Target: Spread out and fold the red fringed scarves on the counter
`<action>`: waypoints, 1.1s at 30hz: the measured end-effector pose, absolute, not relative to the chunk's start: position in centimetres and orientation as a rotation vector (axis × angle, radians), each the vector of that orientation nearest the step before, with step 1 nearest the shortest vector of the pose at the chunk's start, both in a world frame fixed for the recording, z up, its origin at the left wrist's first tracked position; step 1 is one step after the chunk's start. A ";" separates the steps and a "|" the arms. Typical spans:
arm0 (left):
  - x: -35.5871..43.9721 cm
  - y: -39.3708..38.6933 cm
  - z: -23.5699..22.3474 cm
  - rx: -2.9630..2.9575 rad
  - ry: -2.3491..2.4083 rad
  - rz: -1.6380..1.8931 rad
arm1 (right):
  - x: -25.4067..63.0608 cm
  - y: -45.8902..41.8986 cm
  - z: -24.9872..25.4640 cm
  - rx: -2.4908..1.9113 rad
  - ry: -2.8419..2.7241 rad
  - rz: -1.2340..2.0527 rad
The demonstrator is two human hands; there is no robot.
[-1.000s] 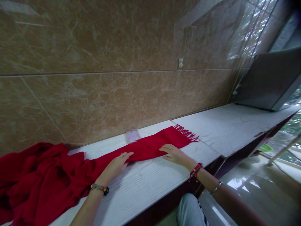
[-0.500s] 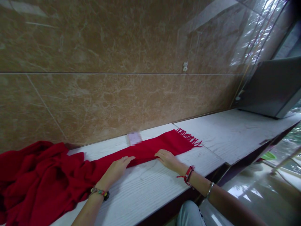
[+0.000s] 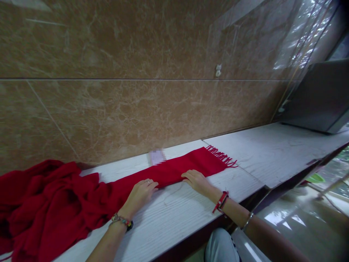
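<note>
Head view: a red scarf [image 3: 177, 169] runs lengthwise along the bench [image 3: 169, 214], fringe [image 3: 221, 155] pointing right. Half-curled hands [image 3: 140, 197] touch its near edge, grip unclear.

The red scarf [image 3: 117, 193] lies lengthwise along the white counter [image 3: 174, 207]. Its right part is flat, straight and narrow, fringed at the tip; the left part sits in a loose, crumpled heap.
</note>
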State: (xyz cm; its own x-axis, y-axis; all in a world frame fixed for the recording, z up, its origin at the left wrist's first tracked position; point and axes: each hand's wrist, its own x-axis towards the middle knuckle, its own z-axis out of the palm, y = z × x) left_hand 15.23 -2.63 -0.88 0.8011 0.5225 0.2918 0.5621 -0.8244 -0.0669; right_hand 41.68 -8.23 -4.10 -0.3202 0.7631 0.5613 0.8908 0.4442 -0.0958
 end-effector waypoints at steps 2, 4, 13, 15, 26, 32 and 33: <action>15.1 -2.6 -0.7 -2.838 -0.836 -0.384 | 41.6 -8.3 -3.9 -1.385 -2.156 -0.300; 15.2 -2.7 -0.6 -2.834 -0.830 -0.363 | 41.7 -8.2 -3.9 -1.407 -2.165 -0.307; 15.3 -2.3 0.0 -2.857 -0.927 -0.261 | 42.1 -8.1 -4.6 -1.447 -2.190 -0.423; 15.3 -2.3 0.1 -2.851 -0.960 -0.254 | 42.0 -8.2 -4.5 -1.447 -2.195 -0.427; 14.8 -2.6 0.2 -2.994 -0.942 -0.318 | 42.3 -8.4 -4.1 -1.323 -2.186 -0.276; 14.5 -3.7 1.2 -3.122 -0.868 -0.303 | 42.2 -9.6 -3.3 -1.250 -2.320 -0.209; 14.8 -3.9 1.3 -3.113 -0.869 -0.305 | 42.3 -9.7 -3.3 -1.250 -2.326 -0.205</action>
